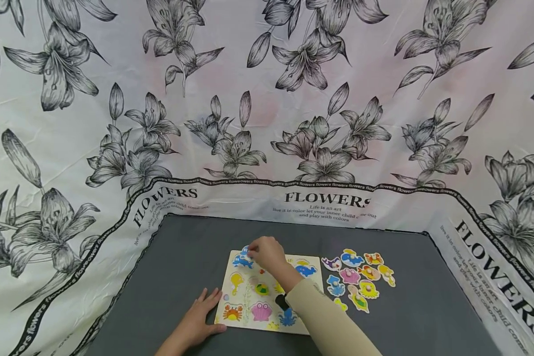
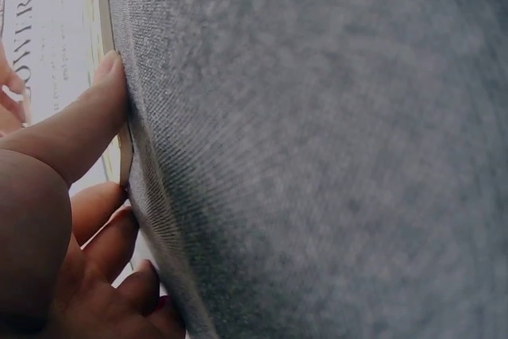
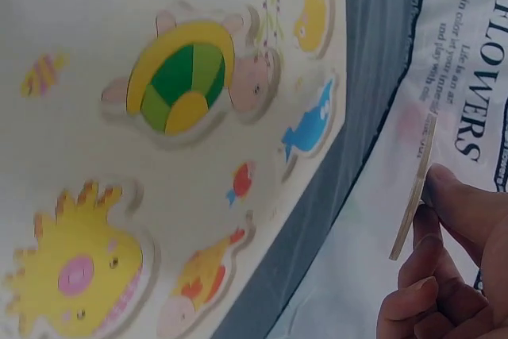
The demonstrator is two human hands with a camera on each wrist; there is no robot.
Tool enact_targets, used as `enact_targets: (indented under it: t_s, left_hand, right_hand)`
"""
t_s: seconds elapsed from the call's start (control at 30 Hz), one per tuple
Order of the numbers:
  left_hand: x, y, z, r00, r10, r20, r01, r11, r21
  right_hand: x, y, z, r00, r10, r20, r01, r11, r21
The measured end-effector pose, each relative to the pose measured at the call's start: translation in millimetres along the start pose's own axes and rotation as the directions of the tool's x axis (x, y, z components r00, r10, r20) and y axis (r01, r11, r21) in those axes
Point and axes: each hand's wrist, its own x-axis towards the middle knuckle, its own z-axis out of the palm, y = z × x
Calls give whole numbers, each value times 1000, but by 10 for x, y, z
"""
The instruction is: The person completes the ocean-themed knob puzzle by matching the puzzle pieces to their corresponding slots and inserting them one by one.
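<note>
While your right sleeve [image 1: 331, 319] crosses board [image 3: 63, 132], near right corner hidden. Piece [image 1: 244, 251] over board's far left corner, partly covered by your fingers; only edge-on in right wrist view, so its picture can't be read there. Your right grip [image 1: 267, 253]: thumb and fingers pinching piece. Your left grip [image 1: 199, 316]: released, fingers spread, touching board's left edge. Loose pieces [image 1: 349, 276] on bench [image 1: 427, 316], right of board, lowest yellow one partly hidden.
</note>
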Motion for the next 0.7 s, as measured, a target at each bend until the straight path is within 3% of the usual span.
enact_targets:
  t_s: [0.27,0.7]
  left_hand:
    - [-45,-28,18,1000,14,-9,-14,999,-40]
    - [-51,-3,14,999,32,-23,-33,998,-44]
  right_hand:
    - [73,-74,188,1000,8,20,-6,999,-53]
    - [216,-14,430,998,-5,57,8,998,-57]
